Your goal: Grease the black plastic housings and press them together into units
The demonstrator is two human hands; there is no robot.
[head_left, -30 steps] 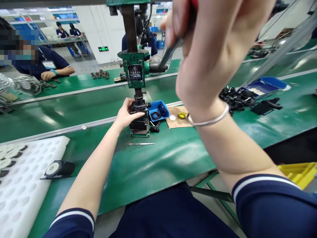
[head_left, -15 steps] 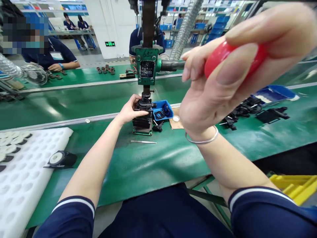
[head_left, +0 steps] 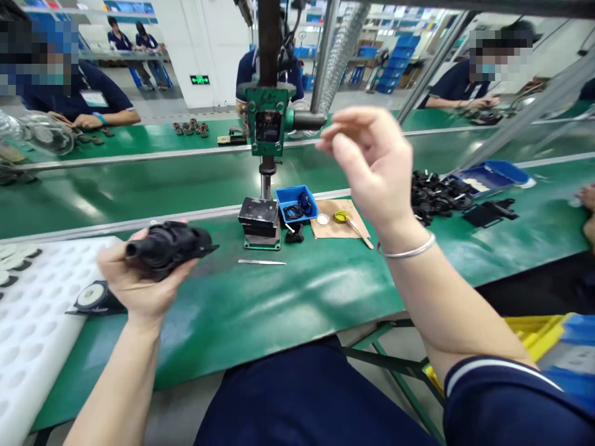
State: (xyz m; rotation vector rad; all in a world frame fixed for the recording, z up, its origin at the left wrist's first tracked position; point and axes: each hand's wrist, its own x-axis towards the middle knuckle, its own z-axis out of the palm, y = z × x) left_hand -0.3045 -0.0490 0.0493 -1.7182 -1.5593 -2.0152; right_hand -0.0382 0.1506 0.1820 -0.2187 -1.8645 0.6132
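In my left hand (head_left: pixel 144 294) is a black plastic housing (head_left: pixel 170 248) with a round, hollow stub at one end; my fingers are wrapped round it above the bench, left of the press. My right hand (head_left: pixel 379 170) is raised to the right of the green arbor press (head_left: pixel 267 121), fingers loosely bent and apart, with nothing visible in them. Under the press ram stands a black block (head_left: pixel 259 210) on a base plate. Close to my left hand, another black part with a white disc (head_left: pixel 93 296) lies at the edge of the white foam tray (head_left: pixel 51 347).
Behind the block's right side is a blue bin (head_left: pixel 296 201) with black rings. A cardboard piece (head_left: pixel 330 230) bears a yellow-filled lid (head_left: pixel 341 216) and a wooden stick (head_left: pixel 361 234). Tweezers (head_left: pixel 263 262) lie in front. Black parts (head_left: pixel 439 193) are piled right. Co-workers sit opposite.
My left hand has lifted the black housing off the press block and carried it left. My right hand has let go of the red knob and come down; the ram is raised.
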